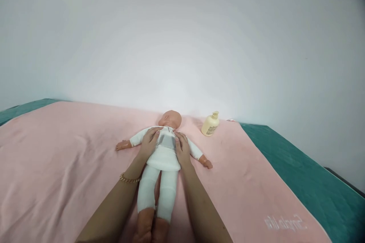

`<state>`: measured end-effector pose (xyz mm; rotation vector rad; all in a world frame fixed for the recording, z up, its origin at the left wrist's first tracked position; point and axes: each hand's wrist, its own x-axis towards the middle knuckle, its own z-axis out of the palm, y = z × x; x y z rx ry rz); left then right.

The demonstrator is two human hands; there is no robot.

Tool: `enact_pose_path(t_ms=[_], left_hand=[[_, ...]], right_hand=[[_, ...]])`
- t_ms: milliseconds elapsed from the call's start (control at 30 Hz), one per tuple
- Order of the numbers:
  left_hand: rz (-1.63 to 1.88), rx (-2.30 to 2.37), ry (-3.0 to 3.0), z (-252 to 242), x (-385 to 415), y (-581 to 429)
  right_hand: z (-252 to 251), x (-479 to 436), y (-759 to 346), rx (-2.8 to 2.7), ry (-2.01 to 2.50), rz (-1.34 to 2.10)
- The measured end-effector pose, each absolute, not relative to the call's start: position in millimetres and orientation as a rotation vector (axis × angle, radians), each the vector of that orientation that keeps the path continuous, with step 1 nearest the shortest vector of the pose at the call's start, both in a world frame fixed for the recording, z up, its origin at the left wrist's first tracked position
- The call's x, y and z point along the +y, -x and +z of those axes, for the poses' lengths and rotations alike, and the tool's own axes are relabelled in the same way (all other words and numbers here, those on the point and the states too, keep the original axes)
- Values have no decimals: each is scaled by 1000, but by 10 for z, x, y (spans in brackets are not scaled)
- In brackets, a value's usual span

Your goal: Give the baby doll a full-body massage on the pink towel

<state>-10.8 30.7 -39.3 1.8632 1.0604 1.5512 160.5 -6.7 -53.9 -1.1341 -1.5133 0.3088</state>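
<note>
A baby doll [165, 157] in a white long-sleeved top and white leggings lies on its back, arms spread, its bare head [171, 119] turned to the left. A grey panel crosses its chest. My left hand [149, 142] rests on the left side of that chest, fingers stretched toward the shoulder, a gold bracelet on the wrist. On the opposite side, my right hand [181, 147] lies against the chest and upper arm, also with fingers extended. Both hands touch the doll, and neither is wrapped around it. The doll's feet are partly cut off by the frame's bottom edge.
A cream pump bottle [210, 124] with printed text stands right of the doll's head. Under everything spreads a pink towel [242, 182] with creases at left, over a green surface [296, 163]. A white wall [182, 45] rises directly behind.
</note>
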Motion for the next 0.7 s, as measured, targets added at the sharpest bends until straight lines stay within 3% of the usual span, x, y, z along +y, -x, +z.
enact_pose_path(t_ms=[233,700], left_hand=[[1625,1175,-1964,-356,-41,242],[1452,854,-2378,-386,-484,356]], right_hand=[[-520,-378,-1564,-1380,1128,244],[-581,-1043,-1440,-1577,1071,252]])
